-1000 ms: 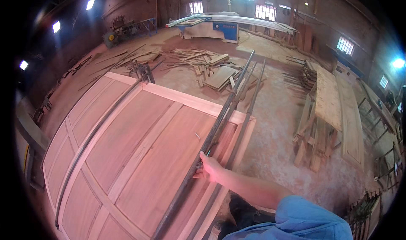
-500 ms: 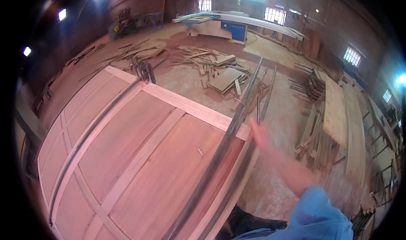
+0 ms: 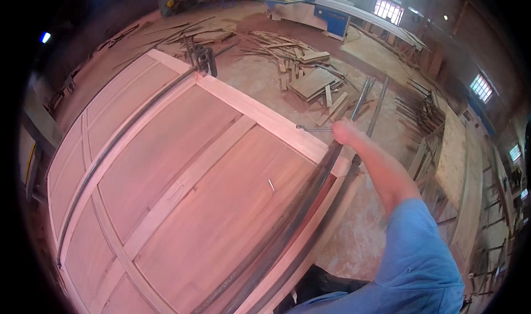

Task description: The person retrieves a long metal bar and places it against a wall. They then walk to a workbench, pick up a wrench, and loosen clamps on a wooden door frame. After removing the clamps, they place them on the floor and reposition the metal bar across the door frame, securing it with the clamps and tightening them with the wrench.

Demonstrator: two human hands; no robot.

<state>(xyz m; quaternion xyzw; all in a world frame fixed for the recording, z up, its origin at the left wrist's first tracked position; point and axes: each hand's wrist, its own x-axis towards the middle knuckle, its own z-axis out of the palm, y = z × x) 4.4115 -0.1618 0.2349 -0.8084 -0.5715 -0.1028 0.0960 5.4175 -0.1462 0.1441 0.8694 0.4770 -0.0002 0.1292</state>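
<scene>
My right hand comes in from the lower right and is closed round one end of a thin metal rod. The rod lies roughly level over the far right corner of a large panelled wooden door, its rounded end pointing left. Just below the hand, a long dark bar clamp runs along the door's right side. Another bar clamp crosses the door further left, with its screw head at the far edge. A small thin light-coloured stick rests on the right panel. My left hand is out of view.
Beyond the door, loose boards and offcuts litter the floor. A blue and white panel saw stands at the back. Stacked sheets and boards lean at the right, and metal bars stick out past the door's corner.
The thin rod has swung from upright to roughly level, pointing left. My right hand has risen with it, and the view has shifted so the door sits lower at its right side.
</scene>
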